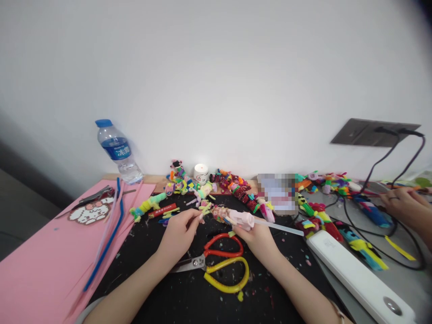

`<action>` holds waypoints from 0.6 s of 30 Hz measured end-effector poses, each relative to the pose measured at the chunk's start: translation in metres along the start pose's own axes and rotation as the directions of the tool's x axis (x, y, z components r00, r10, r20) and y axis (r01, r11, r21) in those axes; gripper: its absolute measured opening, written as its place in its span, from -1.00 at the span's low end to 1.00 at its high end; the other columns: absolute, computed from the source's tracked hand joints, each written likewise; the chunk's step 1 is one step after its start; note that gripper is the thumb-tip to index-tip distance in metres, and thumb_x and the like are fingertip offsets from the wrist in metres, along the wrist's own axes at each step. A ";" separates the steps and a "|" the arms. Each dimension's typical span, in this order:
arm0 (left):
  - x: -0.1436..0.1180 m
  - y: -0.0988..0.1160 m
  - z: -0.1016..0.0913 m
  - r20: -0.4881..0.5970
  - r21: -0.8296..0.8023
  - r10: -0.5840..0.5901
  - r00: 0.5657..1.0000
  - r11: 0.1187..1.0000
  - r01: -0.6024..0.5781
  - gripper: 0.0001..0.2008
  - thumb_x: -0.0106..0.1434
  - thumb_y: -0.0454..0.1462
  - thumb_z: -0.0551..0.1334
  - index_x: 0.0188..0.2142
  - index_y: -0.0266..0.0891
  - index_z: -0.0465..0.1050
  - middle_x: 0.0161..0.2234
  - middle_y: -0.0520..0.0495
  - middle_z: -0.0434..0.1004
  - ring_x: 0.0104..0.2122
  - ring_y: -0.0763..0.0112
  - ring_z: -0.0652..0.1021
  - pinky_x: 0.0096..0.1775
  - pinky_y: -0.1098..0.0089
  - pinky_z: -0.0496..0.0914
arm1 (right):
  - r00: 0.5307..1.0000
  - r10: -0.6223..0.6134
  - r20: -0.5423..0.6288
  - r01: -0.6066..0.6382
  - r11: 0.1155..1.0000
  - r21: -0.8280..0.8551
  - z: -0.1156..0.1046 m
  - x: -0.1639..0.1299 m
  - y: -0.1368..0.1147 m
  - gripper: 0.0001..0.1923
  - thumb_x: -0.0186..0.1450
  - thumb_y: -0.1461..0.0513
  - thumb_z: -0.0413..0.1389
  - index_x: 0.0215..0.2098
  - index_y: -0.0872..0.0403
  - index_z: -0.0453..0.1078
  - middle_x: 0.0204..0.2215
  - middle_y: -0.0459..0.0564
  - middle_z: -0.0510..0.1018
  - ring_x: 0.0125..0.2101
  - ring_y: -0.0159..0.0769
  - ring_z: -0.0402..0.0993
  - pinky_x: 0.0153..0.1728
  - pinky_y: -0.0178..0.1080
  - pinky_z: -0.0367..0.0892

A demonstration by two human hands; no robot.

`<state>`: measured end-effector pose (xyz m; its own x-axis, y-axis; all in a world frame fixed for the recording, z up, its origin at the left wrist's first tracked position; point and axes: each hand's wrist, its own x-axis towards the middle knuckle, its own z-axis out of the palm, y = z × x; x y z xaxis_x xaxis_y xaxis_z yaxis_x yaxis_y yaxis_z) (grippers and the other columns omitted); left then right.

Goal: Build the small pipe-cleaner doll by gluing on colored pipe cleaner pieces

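Both hands meet over the black mat (189, 292) on the desk. The right hand (258, 236) has its grip closed around a pink figure (241, 219) mounted on a clear stick (281, 228), which juts out to the right. The left hand (178, 231) pinches the figure's other end, where small bits of coloured pipe cleaner stick out, so the figure lies level between the two hands, just above the mat. Below the hands lie scissors (219, 263) with one red and one yellow handle, blades pointing left. Behind the hands, a row of pipe-cleaner figures (236, 186) runs along the wall, with a small white jar (201, 173) among them. To the left, a pink sheet (40, 265) carries loose pipe cleaners (108, 238), and a water bottle (118, 150) stands at its far corner. To the right lies a white power strip (357, 276) beside dark cables (381, 243). Another person's hand (407, 204) rests at the far right edge.
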<state>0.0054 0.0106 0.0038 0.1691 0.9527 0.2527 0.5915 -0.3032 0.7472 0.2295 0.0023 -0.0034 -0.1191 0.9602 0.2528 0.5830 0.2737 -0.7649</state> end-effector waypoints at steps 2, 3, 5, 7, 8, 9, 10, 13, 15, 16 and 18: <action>0.000 0.000 0.000 -0.001 -0.002 0.000 1.000 1.000 0.000 -0.76 0.30 -0.23 0.06 -0.40 -0.24 0.44 -0.55 0.03 0.46 -0.55 0.41 0.46 -0.44 0.46 0.27 | 1.000 0.008 0.004 -0.008 1.000 0.014 -0.001 0.000 -0.001 -0.93 0.15 0.25 0.12 -0.44 0.08 0.43 -0.45 -0.03 0.60 -0.45 -0.25 0.50 -0.41 -0.31 0.33; 0.000 -0.001 0.000 -0.003 0.000 0.000 1.000 1.000 0.000 -0.76 0.30 -0.23 0.06 -0.39 -0.24 0.44 -0.54 0.03 0.46 -0.55 0.41 0.46 -0.44 0.46 0.27 | 1.000 0.011 0.006 -0.011 1.000 0.023 -0.001 0.000 -0.002 -0.93 0.15 0.25 0.12 -0.43 0.08 0.44 -0.43 -0.03 0.61 -0.43 -0.23 0.51 -0.39 -0.30 0.34; -0.001 -0.001 0.000 -0.009 0.004 0.004 1.000 1.000 -0.004 -0.77 0.30 -0.23 0.06 -0.39 -0.24 0.44 -0.55 0.04 0.46 -0.55 0.41 0.46 -0.44 0.46 0.28 | 1.000 0.015 0.002 -0.015 0.999 0.029 -0.002 -0.001 -0.003 -0.92 0.16 0.25 0.12 -0.41 0.08 0.45 -0.41 -0.01 0.62 -0.39 -0.20 0.53 -0.37 -0.29 0.36; -0.001 -0.001 -0.001 -0.014 0.008 0.010 1.000 1.000 -0.010 -0.76 0.30 -0.23 0.05 -0.39 -0.24 0.43 -0.56 0.04 0.46 -0.55 0.40 0.47 -0.45 0.46 0.28 | 1.000 0.017 0.000 -0.017 1.000 0.021 -0.002 -0.001 -0.003 -0.92 0.16 0.25 0.12 -0.41 0.08 0.45 -0.40 -0.01 0.63 -0.39 -0.19 0.53 -0.37 -0.28 0.36; -0.001 -0.001 -0.001 -0.014 0.010 0.014 1.000 1.000 -0.014 -0.77 0.30 -0.24 0.05 -0.39 -0.24 0.43 -0.56 0.04 0.46 -0.55 0.40 0.47 -0.45 0.46 0.28 | 1.000 0.018 -0.003 -0.018 1.000 0.013 -0.002 -0.001 -0.003 -0.92 0.16 0.25 0.12 -0.42 0.08 0.46 -0.41 -0.02 0.63 -0.39 -0.19 0.53 -0.38 -0.27 0.36; -0.002 -0.001 -0.001 -0.014 0.014 0.017 1.000 1.000 -0.017 -0.77 0.30 -0.24 0.05 -0.39 -0.24 0.43 -0.55 0.04 0.46 -0.55 0.40 0.47 -0.45 0.46 0.28 | 1.000 0.020 -0.003 -0.020 1.000 0.005 -0.002 -0.001 -0.003 -0.92 0.16 0.25 0.12 -0.43 0.08 0.46 -0.42 -0.02 0.63 -0.41 -0.19 0.53 -0.38 -0.27 0.36; -0.002 -0.001 -0.002 -0.014 0.018 0.020 1.000 1.000 -0.020 -0.77 0.30 -0.24 0.05 -0.39 -0.24 0.43 -0.55 0.03 0.47 -0.55 0.40 0.47 -0.44 0.46 0.28 | 1.000 0.023 -0.004 -0.023 1.000 -0.002 -0.002 -0.001 -0.003 -0.93 0.15 0.25 0.13 -0.43 0.08 0.46 -0.43 -0.02 0.62 -0.41 -0.19 0.53 -0.38 -0.26 0.37; -0.002 -0.001 -0.002 -0.017 0.021 0.023 1.000 1.000 -0.023 -0.77 0.30 -0.24 0.06 -0.39 -0.23 0.43 -0.53 0.03 0.48 -0.55 0.40 0.47 -0.44 0.46 0.29 | 0.999 0.033 -0.004 -0.033 0.999 0.000 -0.002 -0.001 -0.004 -0.93 0.15 0.26 0.13 -0.43 0.07 0.46 -0.42 -0.03 0.63 -0.41 -0.17 0.54 -0.38 -0.25 0.38; -0.002 -0.001 -0.002 -0.015 0.021 0.021 1.000 1.000 -0.021 -0.77 0.30 -0.24 0.06 -0.39 -0.23 0.43 -0.53 0.03 0.48 -0.54 0.40 0.48 -0.45 0.46 0.29 | 1.000 0.029 -0.005 -0.029 1.000 0.013 -0.002 -0.001 -0.004 -0.92 0.16 0.25 0.13 -0.40 0.06 0.47 -0.39 -0.02 0.64 -0.38 -0.16 0.54 -0.36 -0.24 0.39; -0.002 -0.001 -0.002 -0.014 0.022 0.019 1.000 1.000 -0.019 -0.77 0.30 -0.25 0.06 -0.39 -0.23 0.43 -0.54 0.03 0.48 -0.54 0.40 0.48 -0.45 0.46 0.29 | 1.000 0.024 -0.006 -0.024 1.000 0.017 -0.002 -0.001 -0.004 -0.91 0.16 0.25 0.13 -0.39 0.06 0.48 -0.39 -0.02 0.64 -0.38 -0.16 0.54 -0.35 -0.24 0.39; -0.002 -0.001 -0.002 -0.012 0.026 0.016 1.000 1.000 -0.016 -0.77 0.30 -0.24 0.06 -0.39 -0.23 0.43 -0.55 0.03 0.47 -0.54 0.40 0.48 -0.45 0.46 0.29 | 1.000 0.016 -0.004 -0.016 1.000 0.020 -0.002 -0.001 -0.004 -0.91 0.17 0.25 0.13 -0.38 0.07 0.48 -0.39 -0.02 0.64 -0.38 -0.17 0.54 -0.35 -0.24 0.38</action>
<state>0.0026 0.0095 0.0037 0.1691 0.9474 0.2718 0.6089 -0.3173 0.7271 0.2288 0.0001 0.0002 -0.1063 0.9643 0.2426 0.5683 0.2591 -0.7809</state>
